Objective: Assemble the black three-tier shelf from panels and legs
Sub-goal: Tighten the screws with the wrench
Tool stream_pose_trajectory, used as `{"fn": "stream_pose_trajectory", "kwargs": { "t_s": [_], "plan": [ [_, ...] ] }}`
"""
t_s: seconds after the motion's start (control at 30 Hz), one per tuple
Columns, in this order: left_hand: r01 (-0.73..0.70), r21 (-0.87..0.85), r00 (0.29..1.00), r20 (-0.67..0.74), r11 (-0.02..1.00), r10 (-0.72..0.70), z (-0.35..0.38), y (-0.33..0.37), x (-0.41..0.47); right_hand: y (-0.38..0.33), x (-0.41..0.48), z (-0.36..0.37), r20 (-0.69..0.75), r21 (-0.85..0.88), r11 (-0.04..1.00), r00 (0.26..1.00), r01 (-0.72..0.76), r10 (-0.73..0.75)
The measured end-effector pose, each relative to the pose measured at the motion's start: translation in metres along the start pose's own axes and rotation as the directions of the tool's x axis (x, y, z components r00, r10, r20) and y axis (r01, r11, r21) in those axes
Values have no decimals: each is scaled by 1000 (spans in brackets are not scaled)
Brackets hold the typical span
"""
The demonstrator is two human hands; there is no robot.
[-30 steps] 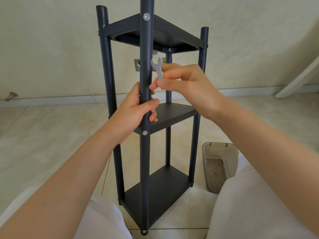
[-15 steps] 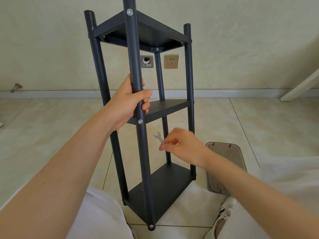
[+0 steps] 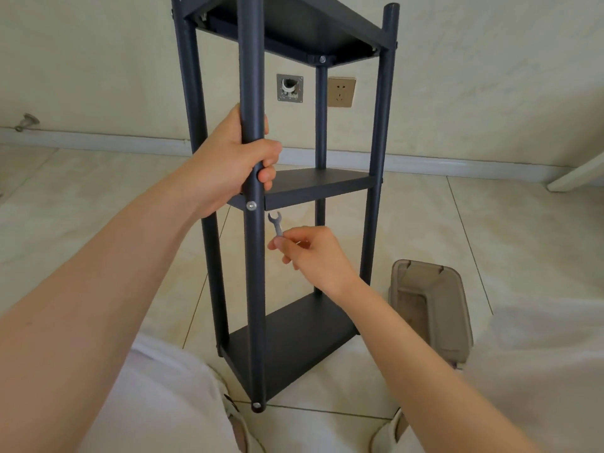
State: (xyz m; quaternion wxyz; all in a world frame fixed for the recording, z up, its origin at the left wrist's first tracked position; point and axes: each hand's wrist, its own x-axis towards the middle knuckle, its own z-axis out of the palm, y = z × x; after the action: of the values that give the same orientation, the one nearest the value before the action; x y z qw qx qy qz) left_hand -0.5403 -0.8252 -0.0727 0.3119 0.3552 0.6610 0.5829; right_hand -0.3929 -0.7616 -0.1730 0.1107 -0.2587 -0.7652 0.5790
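The black three-tier shelf (image 3: 313, 188) stands upright on the tiled floor between my knees, all three panels fixed to four round legs. My left hand (image 3: 235, 158) grips the near front leg (image 3: 253, 273) just above the middle panel's silver bolt (image 3: 251, 205). My right hand (image 3: 313, 253) pinches a small silver wrench (image 3: 276, 223) by its lower end. The wrench's open jaw points up, just under the middle panel and right of that bolt, not touching it.
A translucent brown plastic box (image 3: 431, 308) lies on the floor right of the shelf. Behind the shelf are a wall with a socket (image 3: 341, 92), a metal plate with a hole (image 3: 289, 88) and a white skirting board. A white slanted board (image 3: 578, 173) leans at far right.
My right hand dropped with the wrench from beside the top tier to below the middle panel, then lifted the jaw slightly towards the front bolt. My left hand kept its grip on the leg.
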Motion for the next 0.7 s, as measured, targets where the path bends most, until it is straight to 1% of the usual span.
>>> {"fn": "stream_pose_trajectory", "kwargs": {
  "t_s": [0.13, 0.23, 0.3, 0.47, 0.7],
  "plan": [
    [3, 31, 1000, -22, 1000, -3, -2, -1, 0, -5, 3, 7, -12, 51, 998, 999, 37, -37],
    [8, 31, 1000, -9, 999, -8, -3, -1, -1, -10, 1, 11, 26, 40, 997, 997, 68, -69],
    [14, 31, 1000, -6, 999, -14, -4, -1, -1, -12, 2, 12, 27, 41, 997, 997, 72, -73],
    [14, 51, 1000, -4, 999, -13, -5, -3, -1, -9, 7, 8, -63, 96, 993, 996, 72, -66],
    [17, 46, 1000, 20, 999, -18, -4, -2, -1, -8, 9, 11, -96, 86, 985, 985, 152, -143]
  ]
}}
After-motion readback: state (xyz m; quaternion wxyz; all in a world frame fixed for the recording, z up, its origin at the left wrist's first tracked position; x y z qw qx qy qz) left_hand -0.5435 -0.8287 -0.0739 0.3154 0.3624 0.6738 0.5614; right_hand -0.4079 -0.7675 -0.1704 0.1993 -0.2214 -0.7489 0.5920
